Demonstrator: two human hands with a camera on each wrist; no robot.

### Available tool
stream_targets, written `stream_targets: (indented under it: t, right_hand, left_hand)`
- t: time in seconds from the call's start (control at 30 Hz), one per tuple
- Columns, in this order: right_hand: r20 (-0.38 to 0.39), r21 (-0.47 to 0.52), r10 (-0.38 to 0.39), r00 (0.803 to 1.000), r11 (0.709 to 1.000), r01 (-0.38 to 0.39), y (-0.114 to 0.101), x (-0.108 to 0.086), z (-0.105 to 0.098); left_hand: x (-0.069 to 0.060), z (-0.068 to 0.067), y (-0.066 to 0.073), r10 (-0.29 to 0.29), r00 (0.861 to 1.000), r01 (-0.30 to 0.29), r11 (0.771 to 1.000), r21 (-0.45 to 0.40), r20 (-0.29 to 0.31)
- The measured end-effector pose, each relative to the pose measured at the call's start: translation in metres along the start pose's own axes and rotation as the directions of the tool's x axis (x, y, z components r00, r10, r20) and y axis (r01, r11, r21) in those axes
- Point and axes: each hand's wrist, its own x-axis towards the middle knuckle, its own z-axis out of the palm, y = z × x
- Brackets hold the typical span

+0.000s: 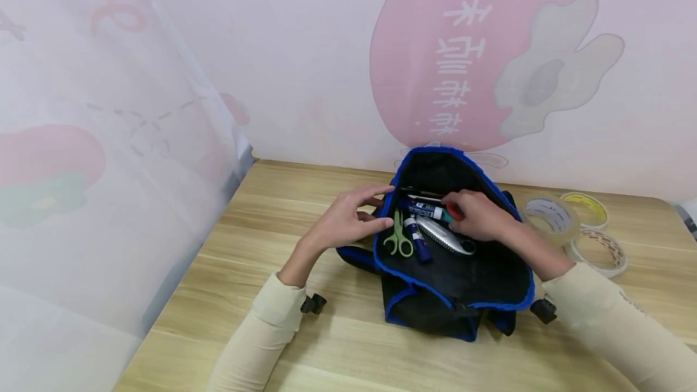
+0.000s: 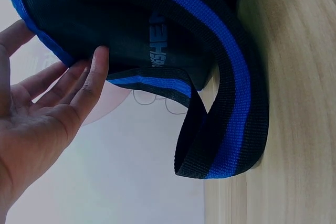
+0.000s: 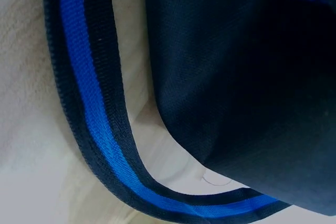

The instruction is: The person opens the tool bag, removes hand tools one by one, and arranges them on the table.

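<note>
A black tool bag with blue edging stands with its mouth spread wide. My left hand touches the bag's left rim with fairly straight fingers; the left wrist view shows these fingers against the blue edging. Inside the bag, my right hand pinches a red item, mostly hidden by the fingers. Near it lie a blue tube with a white band, green-handled scissors, a small blue tube and a silver utility knife. The right wrist view shows only bag cloth and strap.
Several tape rolls, among them a clear one and a yellow-cored one, lie right of the bag. A blue-striped strap loops out from its side. Black buckles rest on the wooden table. A printed curtain hangs behind.
</note>
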Motion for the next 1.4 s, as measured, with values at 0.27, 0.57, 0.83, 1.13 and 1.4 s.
stream_targets:
  t: [0.27,0.57,0.83,1.13,1.4]
  right_hand:
    - [-0.074,0.025,-0.031,0.997,0.999,0.033,0.001,0.001,0.008]
    - [-0.113,0.059,0.01,0.994,0.998,-0.003,0.005,0.004,0.016]
    - [-0.194,0.071,-0.003,0.981,0.997,0.017,-0.003,-0.006,0.012]
    - [-0.229,0.087,-0.052,0.972,0.994,0.074,-0.023,-0.023,-0.006]
    - [-0.25,0.194,-0.04,0.967,0.977,0.09,-0.031,-0.037,-0.033]
  left_hand:
    - [0.0,0.0,0.0,0.005,1.0,-0.005,1.0,0.0,0.001]
    - [0.0,0.0,-0.001,0.003,1.0,-0.003,1.0,0.009,0.003]
    - [0.001,0.0,-0.002,0.001,1.0,-0.001,1.0,0.007,0.008]
    - [0.001,0.001,-0.001,-0.001,1.0,0.001,1.0,0.014,0.008]
    - [0.001,0.002,0.0,0.01,1.0,-0.011,1.0,0.011,0.01]
